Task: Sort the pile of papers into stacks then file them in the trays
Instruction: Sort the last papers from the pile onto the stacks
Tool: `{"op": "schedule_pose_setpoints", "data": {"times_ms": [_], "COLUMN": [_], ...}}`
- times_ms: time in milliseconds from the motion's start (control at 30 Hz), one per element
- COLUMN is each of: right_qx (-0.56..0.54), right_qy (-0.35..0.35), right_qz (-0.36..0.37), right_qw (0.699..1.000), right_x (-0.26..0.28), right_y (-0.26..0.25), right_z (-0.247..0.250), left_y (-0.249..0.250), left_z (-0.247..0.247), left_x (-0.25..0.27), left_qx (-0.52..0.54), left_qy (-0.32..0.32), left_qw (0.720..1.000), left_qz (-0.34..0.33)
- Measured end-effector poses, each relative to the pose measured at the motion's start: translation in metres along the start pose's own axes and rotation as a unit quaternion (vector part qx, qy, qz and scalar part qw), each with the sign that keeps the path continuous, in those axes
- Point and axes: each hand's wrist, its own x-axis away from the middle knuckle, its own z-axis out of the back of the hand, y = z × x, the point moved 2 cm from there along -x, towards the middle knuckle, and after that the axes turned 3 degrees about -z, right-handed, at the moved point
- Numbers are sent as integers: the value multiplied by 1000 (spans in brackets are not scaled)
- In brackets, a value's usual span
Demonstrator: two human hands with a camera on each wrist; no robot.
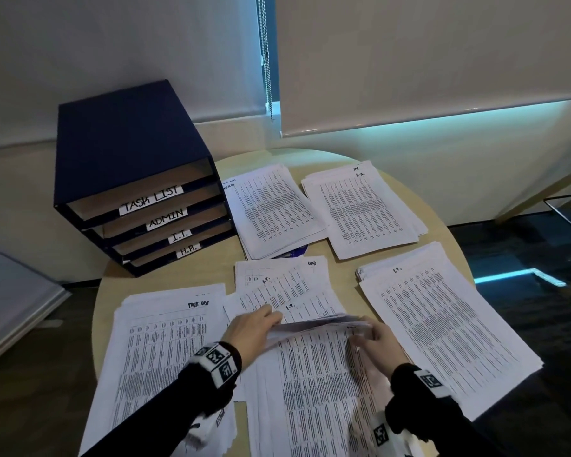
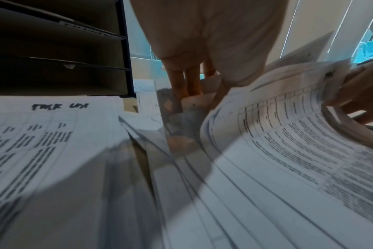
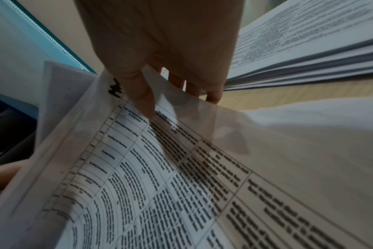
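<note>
1. The bench [image 1: 409, 196] carries 4 sorted stacks of papers, spread apart so each label reads.
2. The trays [image 1: 139, 206] stand at the far left, unfilled.
3. The unsorted pile [image 1: 310, 390] lies nearest.
4. The left hand [image 1: 254, 328] and right hand [image 1: 376, 344] each have their grip curled on lifted top sheets [image 1: 317, 324], likely exposing the label.

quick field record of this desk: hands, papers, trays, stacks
left hand: grips the lifted top edge of the centre pile
right hand: pinches that same edge
centre pile: unsorted, top edge raised
tray unit: four slots labelled task list, admin, i.t., h.r.; no papers visible inside
sorted stacks: task list stack, i.t. stack, h.r. stack
</note>
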Motion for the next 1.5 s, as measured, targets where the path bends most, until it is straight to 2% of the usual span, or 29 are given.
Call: {"op": "schedule_pose_setpoints", "data": {"times_ms": [267, 367, 433, 500, 533, 567, 633, 700, 767, 867, 933, 1033, 1167, 1233, 1400, 1500], "right_qx": [-8, 7, 5, -28, -67, -111, -189, -241, -282, -333, -348, -300, -288, -302, -245, -207], "right_qy": [-5, -11, -4, 0, -3, -8, -5, 12, 15, 2, -2, 4, 47, 58, 81, 75], "right_qz": [3, 3, -2, -12, -18, -16, -6, 10, 37, 93, 128, 145, 130, 113, 60, 20], "right_qw": [1000, 1000, 1000, 1000, 998, 994, 982, 971, 959, 938, 929, 943, 948, 945, 964, 975], "right_x": [1, 1, -2, -4, -4, -4, -3, -1, 6, 21, 29, 34, 21, 11, -11, -20], "right_y": [-3, -5, -8, -20, -31, -43, -70, -96, -125, -166, -179, -178, -163, -158, -139, -122], "right_z": [-5, -4, -1, 5, 9, 14, 23, 30, 34, 31, 21, 1, -12, -15, -31, -42], "left_y": [-8, -13, -18, -21, -24, -25, -26, -20, -11, -2, 7, 30, 24, 17, 3, -4], "left_z": [-12, -8, 1, 17, 26, 35, 52, 68, 83, 96, 95, 85, 71, 70, 59, 43], "left_x": [15, 13, 8, 4, 3, 3, 6, 8, 6, 2, 4, 13, 8, 2, -11, -18], "left_qx": [-4, 19, 81, 171, 241, 332, 498, 563, 562, 495, 476, 442, 457, 486, 536, 539], "left_qy": [54, 38, 70, 85, 103, 122, 161, 195, 240, 340, 401, 452, 450, 438, 409, 371], "left_qw": [998, 999, 991, 971, 950, 916, 830, 788, 781, 787, 771, 767, 760, 746, 715, 716], "left_qz": [-16, 34, 83, 143, 168, 187, 194, 157, 130, 140, 137, 110, 109, 120, 184, 243]}}
